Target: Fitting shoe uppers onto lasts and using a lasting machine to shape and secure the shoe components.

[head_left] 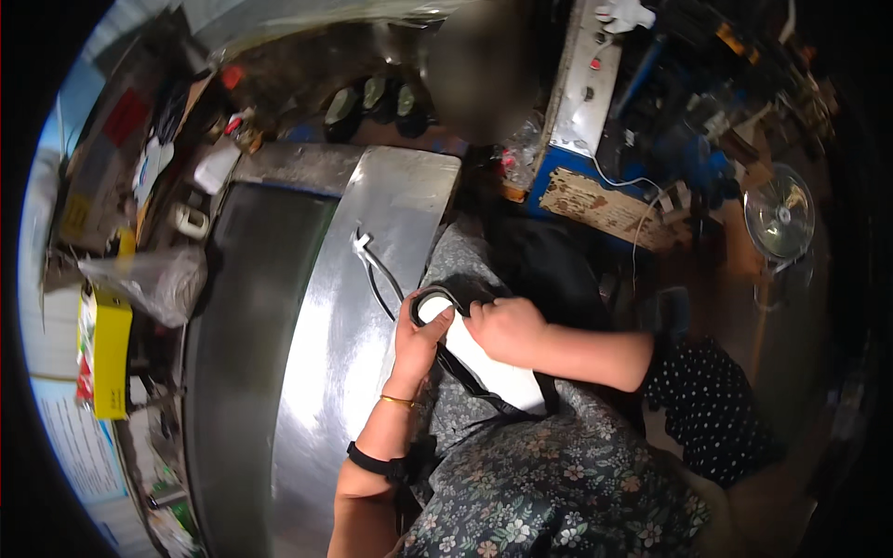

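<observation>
Over my lap lies a long white piece [498, 377] with a black band along its edge; it looks like a shoe part, though its exact kind is unclear. My left hand [421, 339] grips its rounded far end, thumb pressed on the white face and fingers behind. At the right side of that end, the curled fingers of my right hand [507, 330] close on the black band [453, 296]. Just left of my hands, a dark cord-like strip [379, 277] with a white tab lies on the shiny metal bench top [321, 349].
A dark conveyor-like belt [251, 344] runs beside the metal top. Further left are a yellow box [112, 358] and a clear plastic bag [177, 284]. Several dark shoes [377, 100] stand at the back. A fan [781, 214] and a white-topped blue bench [579, 102] are to the right.
</observation>
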{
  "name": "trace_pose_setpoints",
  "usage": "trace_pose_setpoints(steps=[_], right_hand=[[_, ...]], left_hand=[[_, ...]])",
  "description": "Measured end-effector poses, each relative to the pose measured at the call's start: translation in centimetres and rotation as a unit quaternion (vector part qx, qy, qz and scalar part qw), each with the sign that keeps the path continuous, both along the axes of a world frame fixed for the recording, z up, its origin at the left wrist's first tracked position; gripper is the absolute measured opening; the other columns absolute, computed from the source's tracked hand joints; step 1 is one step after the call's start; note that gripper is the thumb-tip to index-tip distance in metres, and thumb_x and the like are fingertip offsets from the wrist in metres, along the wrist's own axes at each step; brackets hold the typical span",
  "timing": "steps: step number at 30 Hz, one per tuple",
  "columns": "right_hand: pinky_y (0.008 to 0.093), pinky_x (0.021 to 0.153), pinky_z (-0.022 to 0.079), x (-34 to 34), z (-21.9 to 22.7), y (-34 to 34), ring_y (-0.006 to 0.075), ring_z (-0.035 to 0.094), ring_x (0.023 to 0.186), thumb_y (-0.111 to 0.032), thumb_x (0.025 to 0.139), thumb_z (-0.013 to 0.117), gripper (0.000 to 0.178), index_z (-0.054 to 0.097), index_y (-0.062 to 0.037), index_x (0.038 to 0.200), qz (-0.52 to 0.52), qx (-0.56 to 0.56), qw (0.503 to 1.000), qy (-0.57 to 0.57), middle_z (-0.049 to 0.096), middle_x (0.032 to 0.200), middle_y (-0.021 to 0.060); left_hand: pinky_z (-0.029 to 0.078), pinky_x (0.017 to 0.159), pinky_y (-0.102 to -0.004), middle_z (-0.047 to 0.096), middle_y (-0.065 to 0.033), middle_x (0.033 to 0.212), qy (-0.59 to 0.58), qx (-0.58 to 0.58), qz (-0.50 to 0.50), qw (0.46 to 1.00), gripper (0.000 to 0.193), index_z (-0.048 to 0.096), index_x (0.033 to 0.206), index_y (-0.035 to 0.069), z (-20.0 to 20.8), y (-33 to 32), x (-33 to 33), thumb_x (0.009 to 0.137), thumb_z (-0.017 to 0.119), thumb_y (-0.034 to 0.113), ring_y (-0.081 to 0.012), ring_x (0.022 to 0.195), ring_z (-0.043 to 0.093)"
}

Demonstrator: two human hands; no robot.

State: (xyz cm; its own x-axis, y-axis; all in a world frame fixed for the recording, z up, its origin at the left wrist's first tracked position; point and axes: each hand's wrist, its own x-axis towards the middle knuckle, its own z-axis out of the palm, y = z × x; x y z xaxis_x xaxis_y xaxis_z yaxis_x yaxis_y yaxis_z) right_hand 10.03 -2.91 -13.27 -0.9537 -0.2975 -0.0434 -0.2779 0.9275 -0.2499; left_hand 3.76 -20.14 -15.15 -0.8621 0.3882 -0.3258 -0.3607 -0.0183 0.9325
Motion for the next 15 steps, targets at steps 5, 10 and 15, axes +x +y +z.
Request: trace_pose_setpoints(steps=[5, 10, 15], right_hand=[[0.0380, 0.094, 0.049, 4.9, -5.3, 5.3, 0.0294, 0.066, 0.102, -0.054, 0.104, 0.030, 0.071, 0.058, 0.0079, 0.125, -0.195, -0.519, 0.752, -0.356, 0.067, 0.115, 0.0185], [0.0462, 0.075, 0.054, 7.6, -1.5, 2.4, 0.0439, 0.066, 0.084, -0.031, 0.101, 0.051, 0.042, 0.055, 0.0017, 0.126, -0.141, -0.273, 0.951, -0.015, 0.068, 0.091, 0.0262], [0.0483, 0.076, 0.052, 6.1, -3.9, 1.5, 0.0471, 0.065, 0.086, -0.045, 0.100, 0.047, 0.072, 0.023, 0.0005, 0.150, -0.129, -0.373, 0.908, -0.139, 0.065, 0.094, 0.0329]], left_hand=[[0.046, 0.091, -0.0265, 0.062, -0.0045, 0.110, 0.026, -0.006, -0.031, 0.999, 0.044, 0.051, 0.127, 0.000, -0.7, 0.4, -0.1, 0.088, 0.071, 0.009, -0.0135, 0.101, 0.058], [0.047, 0.091, -0.0271, 0.062, -0.0054, 0.112, 0.044, -0.030, -0.027, 0.998, 0.046, 0.049, 0.130, 0.001, 0.8, 0.7, 0.2, 0.089, 0.070, 0.008, -0.0138, 0.102, 0.058], [0.046, 0.096, -0.0294, 0.063, -0.0056, 0.116, -0.051, 0.053, -0.025, 0.997, 0.054, 0.052, 0.133, 0.001, -0.1, 0.6, -1.9, 0.083, 0.071, 0.003, -0.0167, 0.106, 0.059]])
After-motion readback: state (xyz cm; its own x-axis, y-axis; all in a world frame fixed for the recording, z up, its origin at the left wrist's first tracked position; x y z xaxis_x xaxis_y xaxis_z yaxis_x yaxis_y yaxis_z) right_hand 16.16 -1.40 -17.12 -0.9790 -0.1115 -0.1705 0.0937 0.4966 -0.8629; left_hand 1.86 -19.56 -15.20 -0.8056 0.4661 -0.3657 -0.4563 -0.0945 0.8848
